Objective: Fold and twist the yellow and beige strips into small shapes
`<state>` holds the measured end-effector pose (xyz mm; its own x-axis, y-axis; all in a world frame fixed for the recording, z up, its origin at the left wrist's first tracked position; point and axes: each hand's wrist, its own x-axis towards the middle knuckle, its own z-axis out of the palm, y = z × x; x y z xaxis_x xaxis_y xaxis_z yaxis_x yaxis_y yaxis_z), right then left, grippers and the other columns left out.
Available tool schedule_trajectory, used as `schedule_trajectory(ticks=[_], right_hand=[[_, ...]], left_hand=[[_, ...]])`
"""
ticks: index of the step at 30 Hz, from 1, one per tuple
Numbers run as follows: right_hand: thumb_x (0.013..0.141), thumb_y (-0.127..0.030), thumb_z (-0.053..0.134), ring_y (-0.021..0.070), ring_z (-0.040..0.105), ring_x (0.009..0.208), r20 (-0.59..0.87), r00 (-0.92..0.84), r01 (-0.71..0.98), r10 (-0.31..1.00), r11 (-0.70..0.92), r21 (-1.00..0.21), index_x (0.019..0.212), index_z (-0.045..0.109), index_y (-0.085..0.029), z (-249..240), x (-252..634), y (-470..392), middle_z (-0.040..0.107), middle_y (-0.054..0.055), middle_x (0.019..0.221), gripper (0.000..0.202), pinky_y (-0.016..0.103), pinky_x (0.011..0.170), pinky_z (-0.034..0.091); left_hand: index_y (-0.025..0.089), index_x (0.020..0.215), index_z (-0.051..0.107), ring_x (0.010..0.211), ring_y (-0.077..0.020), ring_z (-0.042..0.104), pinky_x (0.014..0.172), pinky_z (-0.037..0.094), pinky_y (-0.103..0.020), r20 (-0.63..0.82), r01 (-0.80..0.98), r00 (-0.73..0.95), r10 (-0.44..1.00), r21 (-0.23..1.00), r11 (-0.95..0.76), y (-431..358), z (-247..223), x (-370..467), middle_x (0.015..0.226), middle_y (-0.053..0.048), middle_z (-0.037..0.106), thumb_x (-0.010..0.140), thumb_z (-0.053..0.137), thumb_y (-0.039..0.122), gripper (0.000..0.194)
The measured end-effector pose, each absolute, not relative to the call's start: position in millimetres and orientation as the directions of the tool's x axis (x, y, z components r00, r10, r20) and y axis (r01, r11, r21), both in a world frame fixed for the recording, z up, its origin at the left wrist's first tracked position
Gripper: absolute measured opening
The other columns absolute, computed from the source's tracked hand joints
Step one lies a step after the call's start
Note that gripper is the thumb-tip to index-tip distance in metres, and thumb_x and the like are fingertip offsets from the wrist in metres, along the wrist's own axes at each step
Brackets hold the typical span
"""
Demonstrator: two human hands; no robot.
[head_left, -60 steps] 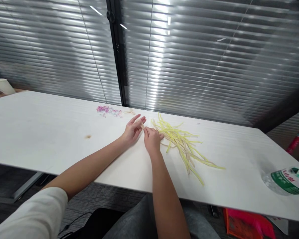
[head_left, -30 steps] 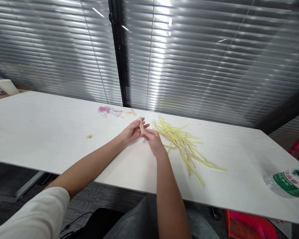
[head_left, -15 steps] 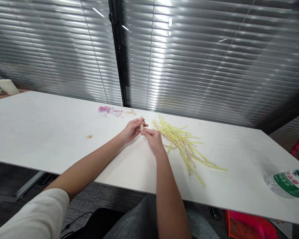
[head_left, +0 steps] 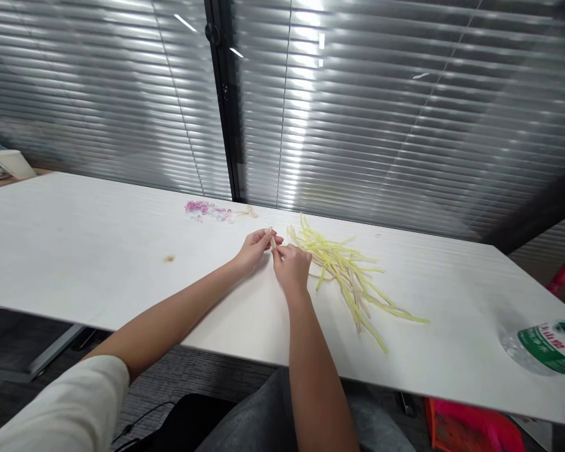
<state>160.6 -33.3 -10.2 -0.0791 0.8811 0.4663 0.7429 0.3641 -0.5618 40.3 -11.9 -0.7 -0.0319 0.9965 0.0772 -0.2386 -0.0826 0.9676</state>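
My left hand [head_left: 256,246] is closed around the upper part of a short beige pipe cleaner piece [head_left: 272,241], which looks folded or twisted. Pinching its lower end, my right hand [head_left: 292,263] sits just to the right. The fingers hide part of the piece. Beside my right hand lies a loose pile of yellow and beige pipe cleaners [head_left: 346,267]. Beyond my left hand there is a small beige shaped piece [head_left: 248,212], next to a scatter of pink and purple small bands [head_left: 202,208].
The white table [head_left: 98,251] carries a brown stain [head_left: 169,258] left of my arms. A clear plastic bottle with a green label [head_left: 550,345] lies at the right edge. Window blinds [head_left: 381,113] stand behind the table. A white cup [head_left: 14,164] is far left.
Both hands have shifted slightly right and a little down. The right hand has turned, its knuckles now more upward, and the beige piece tilts differently between the fingers.
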Motion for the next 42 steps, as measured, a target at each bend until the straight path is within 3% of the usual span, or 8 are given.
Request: schedule_trajectory(ticks=[11,18,32,37,42], right_hand=[[0.086,-0.024,0.057,0.0158,0.054,0.078,0.442,-0.055,0.761,0.895,0.324,-0.562,0.081,0.072,-0.023,-8.6,159.9,-34.6,0.069,0.003,0.082,0.016,0.033,0.072,0.018],[0.087,-0.023,0.056,0.0154,0.053,0.079,0.477,-0.125,0.764,0.870,0.391,-0.513,0.079,0.070,-0.022,-11.3,158.8,-34.1,0.068,0.002,0.079,0.017,0.033,0.077,0.017],[0.094,-0.025,0.043,0.0148,0.053,0.080,0.431,-0.174,0.739,0.886,0.406,-0.537,0.085,0.065,-0.021,-8.9,158.5,-33.8,0.068,0.001,0.081,0.024,0.031,0.073,0.017],[0.091,-0.026,0.043,0.0134,0.052,0.072,0.374,-0.174,0.590,0.911,0.400,-0.702,0.078,0.065,-0.021,-7.1,159.0,-32.3,0.066,-0.001,0.076,0.026,0.029,0.074,0.024],[0.082,-0.038,0.055,0.0122,0.044,0.059,0.256,-0.209,0.212,0.944,0.299,-0.931,0.076,0.070,-0.021,-4.6,160.5,-30.8,0.061,-0.003,0.065,0.023,0.027,0.069,0.034]], left_hand=[[0.013,0.081,0.064,0.074,-0.0180,0.065,0.077,0.048,-0.032,0.096,-0.326,-0.062,0.993,0.939,-0.111,-16.7,2.6,45.3,0.079,-0.008,0.071,0.070,0.074,0.046,0.036],[0.013,0.077,0.062,0.081,-0.0193,0.066,0.082,0.047,-0.034,0.053,-0.347,-0.093,0.994,0.934,-0.082,-14.3,0.2,43.2,0.079,-0.009,0.072,0.071,0.074,0.044,0.034],[0.013,0.086,0.067,0.095,-0.0162,0.066,0.095,0.045,-0.030,-0.024,-0.527,-0.021,0.999,0.850,0.010,-7.5,1.6,32.3,0.091,-0.007,0.072,0.073,0.076,0.029,0.022],[0.013,0.083,0.068,0.089,-0.0150,0.066,0.088,0.049,-0.027,-0.054,-0.574,-0.019,0.998,0.818,0.033,-6.1,3.2,30.1,0.082,-0.005,0.071,0.071,0.077,0.025,0.020],[0.014,0.080,0.067,0.087,-0.0177,0.067,0.078,0.052,-0.029,-0.078,-0.623,0.086,0.993,0.774,0.115,-3.6,5.7,22.5,0.072,-0.003,0.070,0.067,0.081,0.026,0.022]])
